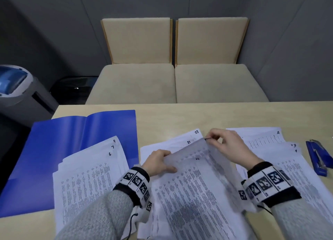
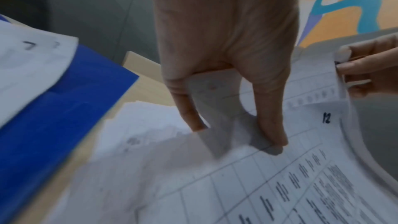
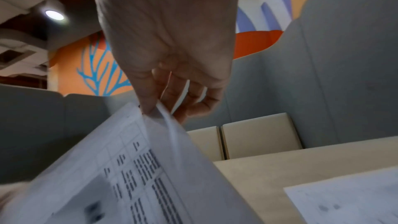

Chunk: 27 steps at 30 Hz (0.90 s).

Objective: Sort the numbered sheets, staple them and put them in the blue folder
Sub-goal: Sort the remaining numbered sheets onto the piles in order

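Printed numbered sheets lie in three piles on the table (image 1: 180, 117). My right hand (image 1: 210, 138) (image 3: 155, 108) pinches the top corner of the lifted sheet (image 1: 189, 152) (image 3: 150, 168) of the middle pile and curls it up. Sheet 12 (image 1: 198, 182) (image 2: 301, 159) shows beneath it. My left hand (image 1: 162, 165) (image 2: 237, 132) grips the left edge of the middle pile, thumb on sheet 12 and fingers hidden under paper. Sheets 21 and 23 (image 1: 182, 140) lie behind. The blue folder (image 1: 72, 146) lies open at the left. The blue stapler (image 1: 319, 157) sits at the far right.
A pile showing 6, 7 and 9 (image 1: 90, 176) overlaps the folder's right half. Another pile showing 4, 3 and 1 (image 1: 270, 146) lies between my right hand and the stapler. Two beige seats (image 1: 174, 81) stand beyond the table; a grey shredder (image 1: 23, 90) stands at the far left.
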Each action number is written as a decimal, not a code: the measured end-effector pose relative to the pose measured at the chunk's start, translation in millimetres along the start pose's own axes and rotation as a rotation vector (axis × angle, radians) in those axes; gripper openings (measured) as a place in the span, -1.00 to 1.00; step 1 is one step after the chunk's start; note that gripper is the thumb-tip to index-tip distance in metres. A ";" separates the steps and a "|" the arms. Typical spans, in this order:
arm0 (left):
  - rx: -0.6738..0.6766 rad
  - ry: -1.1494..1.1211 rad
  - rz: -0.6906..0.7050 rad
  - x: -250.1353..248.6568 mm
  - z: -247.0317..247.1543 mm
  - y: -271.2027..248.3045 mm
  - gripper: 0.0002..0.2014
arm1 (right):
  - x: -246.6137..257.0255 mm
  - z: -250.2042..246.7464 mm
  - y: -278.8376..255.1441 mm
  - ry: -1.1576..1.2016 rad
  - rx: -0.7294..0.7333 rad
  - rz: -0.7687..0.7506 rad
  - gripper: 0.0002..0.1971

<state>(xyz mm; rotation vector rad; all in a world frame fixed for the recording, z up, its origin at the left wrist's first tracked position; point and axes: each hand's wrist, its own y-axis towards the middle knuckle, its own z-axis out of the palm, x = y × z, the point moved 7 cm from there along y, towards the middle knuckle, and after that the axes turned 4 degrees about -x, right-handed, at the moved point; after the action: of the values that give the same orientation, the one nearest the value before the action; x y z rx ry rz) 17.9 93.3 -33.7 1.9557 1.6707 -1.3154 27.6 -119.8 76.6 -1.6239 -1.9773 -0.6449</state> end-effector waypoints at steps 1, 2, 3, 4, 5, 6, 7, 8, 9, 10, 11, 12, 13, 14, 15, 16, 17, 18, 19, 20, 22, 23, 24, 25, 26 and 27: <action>-0.013 -0.035 -0.031 9.1 -2.7 -4.1 -0.66 | -5.0 -9.5 5.2 0.031 -0.043 0.025 -0.87; -0.037 -0.065 -0.062 17.5 -6.6 -8.5 -0.60 | -9.9 -20.0 11.7 0.062 -0.106 0.047 -0.87; -0.091 -0.093 -0.084 25.1 -14.2 -12.6 -0.54 | -14.0 -31.2 18.8 0.096 -0.187 0.075 -0.87; -0.187 -0.113 -0.094 33.8 -27.8 -16.3 -0.51 | -19.3 -42.8 27.3 0.147 -0.283 0.114 -0.85; -0.328 -0.115 -0.088 42.6 -47.4 -20.9 -0.50 | -24.9 -53.9 36.0 0.230 -0.380 0.156 -0.83; -0.496 -0.088 -0.065 51.6 -71.8 -26.4 -0.51 | -29.8 -63.1 44.8 0.325 -0.470 0.191 -0.81; -0.652 -0.012 -0.052 63.1 -96.8 -32.2 -0.54 | -33.2 -69.8 53.7 0.407 -0.551 0.223 -0.77; -0.759 0.098 -0.080 76.8 -120.8 -37.6 -0.57 | -34.2 -72.6 63.0 0.473 -0.614 0.247 -0.74; -0.784 0.219 -0.156 93.2 -140.4 -40.6 -0.57 | -34.9 -69.3 72.5 0.532 -0.646 0.273 -0.72; -0.717 0.328 -0.258 111.2 -154.0 -40.7 -0.48 | -34.3 -60.4 82.6 0.591 -0.644 0.300 -0.72; -0.588 0.421 -0.353 129.3 -161.7 -39.3 -0.35 | -32.2 -46.4 92.5 0.648 -0.618 0.333 -0.73; -0.450 0.495 -0.425 144.7 -166.0 -38.1 -0.22 | -30.1 -29.7 101.4 0.698 -0.583 0.370 -0.74; -0.344 0.548 -0.466 154.7 -168.6 -38.3 -0.14 | -28.3 -12.1 108.4 0.734 -0.557 0.414 -0.75; -0.278 0.579 -0.485 161.8 -171.6 -39.2 -0.11 | -27.0 4.5 113.9 0.753 -0.546 0.457 -0.76; -0.247 0.597 -0.491 165.2 -175.2 -40.7 -0.12 | -26.6 20.0 118.1 0.764 -0.544 0.501 -0.78; -0.230 0.607 -0.490 167.2 -178.6 -42.2 -0.15 | -27.3 33.8 120.9 0.775 -0.549 0.549 -0.81; -0.227 0.616 -0.485 168.5 -181.5 -44.4 -0.18 | -27.6 46.1 122.1 0.786 -0.558 0.601 -0.84; -0.239 0.620 -0.475 169.3 -183.8 -46.9 -0.21 | -26.9 57.4 122.1 0.806 -0.568 0.652 -0.86; -0.260 0.622 -0.456 167.8 -185.2 -50.2 -0.24 | -25.1 68.5 122.1 0.842 -0.573 0.696 -0.89; -0.282 0.617 -0.433 165.6 -185.6 -54.2 -0.28 | -21.7 79.0 121.8 0.888 -0.574 0.730 -0.92; -0.296 0.597 -0.412 161.3 -183.6 -62.8 -0.41 | -15.6 100.5 119.5 0.965 -0.548 0.798 -0.82; -0.285 0.599 -0.412 158.4 -181.2 -66.9 -0.48 | -11.9 110.6 118.8 0.984 -0.514 0.814 -0.80; -0.268 0.608 -0.414 156.0 -178.5 -70.4 -0.54 | -8.4 119.6 118.0 0.990 -0.473 0.817 -0.82; -0.260 0.620 -0.411 152.1 -176.0 -73.9 -0.59 | -5.3 128.6 117.3 0.987 -0.431 0.809 -0.85; -0.260 0.632 -0.396 148.4 -174.3 -76.9 -0.63 | -2.7 137.1 116.7 0.981 -0.397 0.794 -0.87; -0.261 0.635 -0.369 142.6 -172.9 -79.6 -0.67 | 0.0 143.9 116.0 0.982 -0.377 0.773 -0.87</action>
<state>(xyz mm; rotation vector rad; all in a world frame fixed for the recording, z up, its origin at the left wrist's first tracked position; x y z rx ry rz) 17.9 330.5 -16.1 2.0925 2.4389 -0.5200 130.3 -7.2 -27.9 -1.6139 -0.4990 -1.1997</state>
